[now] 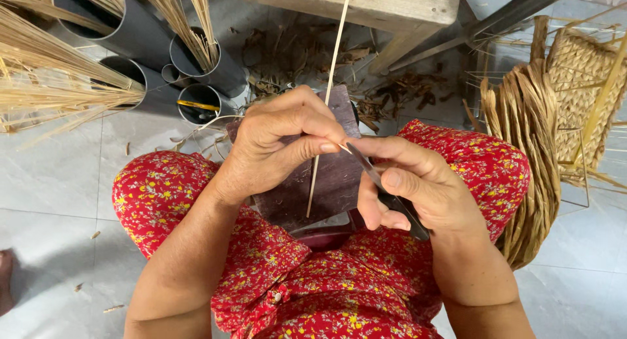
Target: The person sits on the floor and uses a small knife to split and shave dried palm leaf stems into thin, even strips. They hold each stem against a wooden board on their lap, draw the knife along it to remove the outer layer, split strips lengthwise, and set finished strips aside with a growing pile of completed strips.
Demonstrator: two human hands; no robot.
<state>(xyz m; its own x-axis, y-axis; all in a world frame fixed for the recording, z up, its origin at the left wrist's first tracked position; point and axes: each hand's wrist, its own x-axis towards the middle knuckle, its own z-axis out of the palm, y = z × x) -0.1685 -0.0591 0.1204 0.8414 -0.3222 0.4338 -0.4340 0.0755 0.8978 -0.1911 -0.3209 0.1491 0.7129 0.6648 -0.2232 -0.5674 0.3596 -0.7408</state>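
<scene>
Taking the dark board point(326, 182) on the person's lap as the landmark: far to its left, bundles of pale dry straw point(46, 84) fan out of grey plastic tubes point(140, 35) that stand on the tiled floor point(59, 176), up and to the left of the board. Directly over the board's left half, the left hand point(274, 146) is closed on a thin pale stick point(326, 110), thumb and forefinger pinching it together near its middle; the stick runs almost upright, its lower end resting on the board's face and its upper end passing up past the board's top edge. Just right of that pinch, over the board's right edge, the right hand point(418, 189) is wrapped tight around a small dark-handled knife point(385, 189), the thumb pressed along the handle and the blade tip meeting the stick at the left thumb. Under the board lies red flowered cloth point(307, 280) over both knees. Well to the right of the board, a sheaf of flat dried leaves point(529, 156) leans beside a woven mat point(581, 84). Above the board, a wooden bench point(366, 6) stands over leaf scraps.
</scene>
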